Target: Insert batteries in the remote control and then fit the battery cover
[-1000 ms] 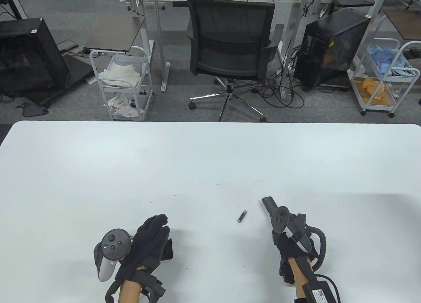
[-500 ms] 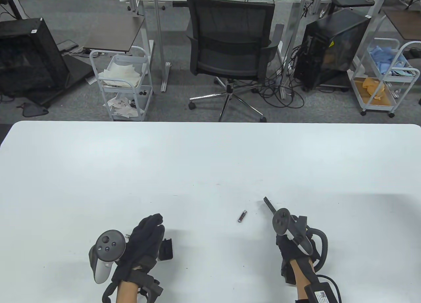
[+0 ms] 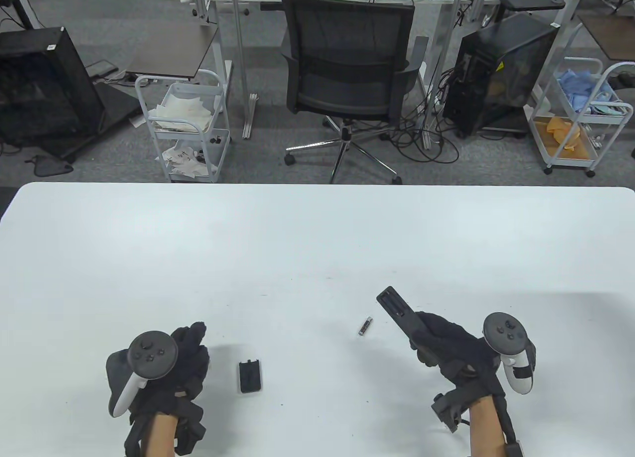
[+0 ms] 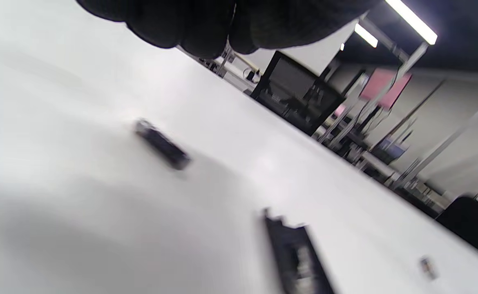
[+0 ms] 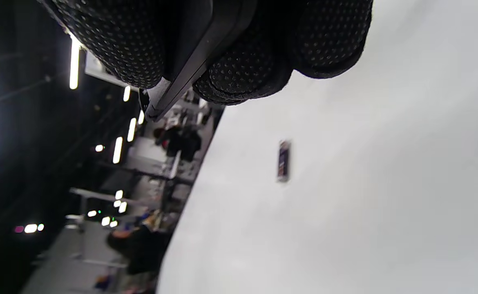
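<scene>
My right hand [image 3: 446, 345] grips a black remote control [image 3: 395, 306] by its near end, lifted above the table, with the open battery bay facing up. In the right wrist view the remote's edge [image 5: 182, 73] runs between my fingers [image 5: 243, 69]. One small battery [image 3: 365, 325] lies on the table just left of the remote and also shows in the right wrist view [image 5: 284, 160]. The black battery cover [image 3: 249, 376] lies flat on the table, right of my left hand [image 3: 171, 365], which holds nothing. The left wrist view shows the cover [image 4: 298, 255] and a blurred small dark piece [image 4: 163, 145] I cannot identify.
The white table [image 3: 317, 238] reaches across the view. An office chair [image 3: 347, 75], trolleys and desks stand on the floor beyond its far edge.
My left hand drew back to the left and uncovered the battery cover, which now lies alone. My right hand rolled over, turning the remote so its battery bay faces up.
</scene>
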